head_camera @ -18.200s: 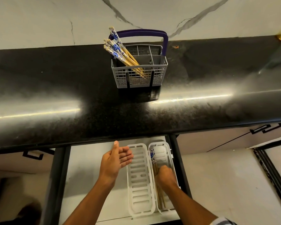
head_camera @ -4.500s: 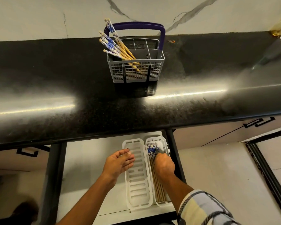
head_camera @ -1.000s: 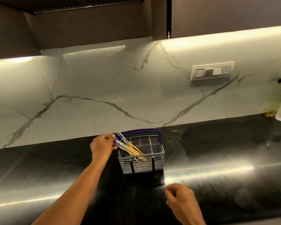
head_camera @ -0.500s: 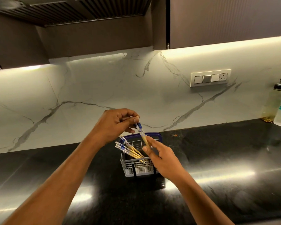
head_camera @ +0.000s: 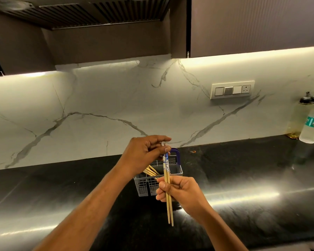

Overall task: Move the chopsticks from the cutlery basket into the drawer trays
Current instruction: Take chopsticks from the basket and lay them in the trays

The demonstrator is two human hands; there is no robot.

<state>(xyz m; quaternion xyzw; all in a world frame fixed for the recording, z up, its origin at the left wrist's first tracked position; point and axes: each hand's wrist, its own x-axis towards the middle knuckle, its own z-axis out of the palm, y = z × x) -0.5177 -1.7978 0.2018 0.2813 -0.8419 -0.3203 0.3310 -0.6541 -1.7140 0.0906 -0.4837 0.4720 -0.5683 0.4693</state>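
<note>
Head view: a pair of chopsticks point(head_camera: 168, 194) is held nearly upright in front of the cutlery basket point(head_camera: 153, 183), clear of it, the blue-and-white patterned tops upward and the plain wooden tips pointing down. The tops are pinched by the left hand point(head_camera: 144, 153), thumb and fingertips curled closed around them. The middle of the shafts is gripped by the right hand point(head_camera: 182, 192), its fingers wrapped round both sticks. The two sticks are kept side by side and touching along most of their length.

More chopsticks point(head_camera: 151, 172) are left leaning in the basket, slanted toward the left; their upper ends are hidden behind the left hand, so their number cannot be told with certainty. The grey basket with its purple handle point(head_camera: 177, 156) is set on the black countertop point(head_camera: 243, 178), near the marble backsplash point(head_camera: 101, 109).

A switch plate point(head_camera: 232, 90) is mounted on the backsplash to the right. Bottles point(head_camera: 313, 122) are stood at the far right edge of the countertop. Dark wall cabinets point(head_camera: 252, 24) and a vent hood point(head_camera: 91, 13) are seen above. The drawer trays are out of frame.
</note>
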